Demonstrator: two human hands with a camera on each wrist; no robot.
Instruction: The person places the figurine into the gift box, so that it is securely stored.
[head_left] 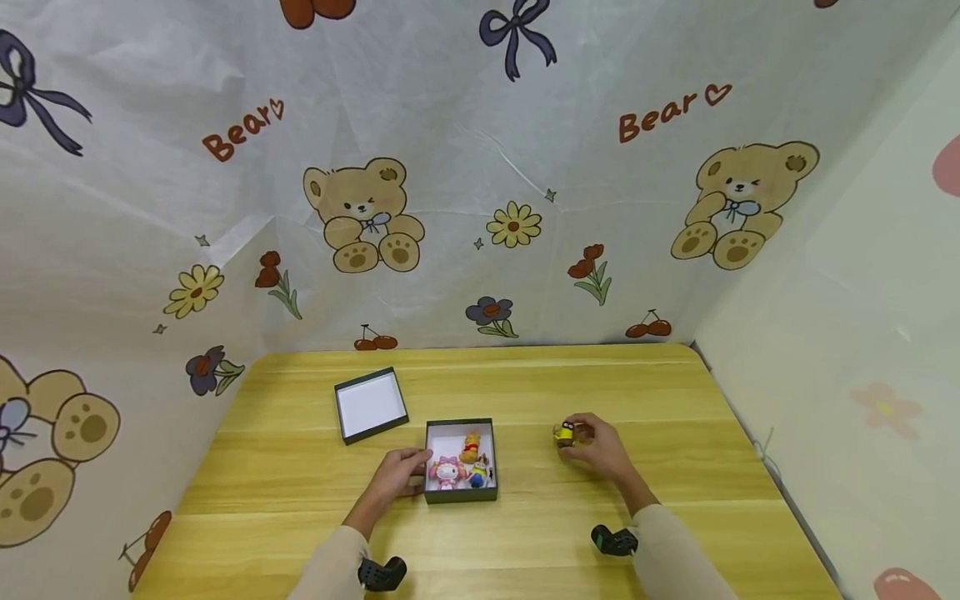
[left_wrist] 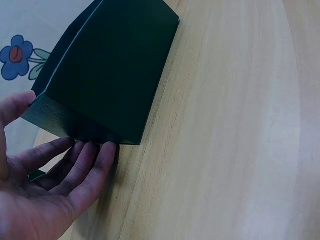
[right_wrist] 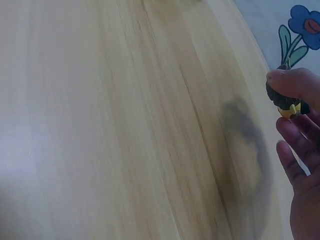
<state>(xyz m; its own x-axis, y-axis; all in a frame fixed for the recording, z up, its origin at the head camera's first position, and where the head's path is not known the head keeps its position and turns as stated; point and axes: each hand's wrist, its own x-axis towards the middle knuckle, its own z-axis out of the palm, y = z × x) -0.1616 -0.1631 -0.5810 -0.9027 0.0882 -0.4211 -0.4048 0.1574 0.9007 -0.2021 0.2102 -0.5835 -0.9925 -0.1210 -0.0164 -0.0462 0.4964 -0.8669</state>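
In the head view my left hand [head_left: 396,476] is at the left side of a dark green open box [head_left: 461,496]. The left wrist view shows its thumb at the box's rim and its fingertips against the lower edge of the box wall [left_wrist: 110,70]. Inside lie a pink-and-white figurine [head_left: 447,472], an orange-and-red bear figurine [head_left: 470,447] and a blue-and-yellow figurine [head_left: 478,472]. My right hand [head_left: 597,448], right of the box, pinches a small black-and-yellow figurine [head_left: 566,432] between thumb and fingers. In the right wrist view that figurine [right_wrist: 284,97] is held above the tabletop, its shadow below.
A shallow dark-rimmed lid [head_left: 371,404] lies with its white inside up, behind and left of the box. The wooden table [head_left: 525,550] meets a printed cloth wall [head_left: 450,125] at the back and a pale wall [head_left: 862,333] on the right.
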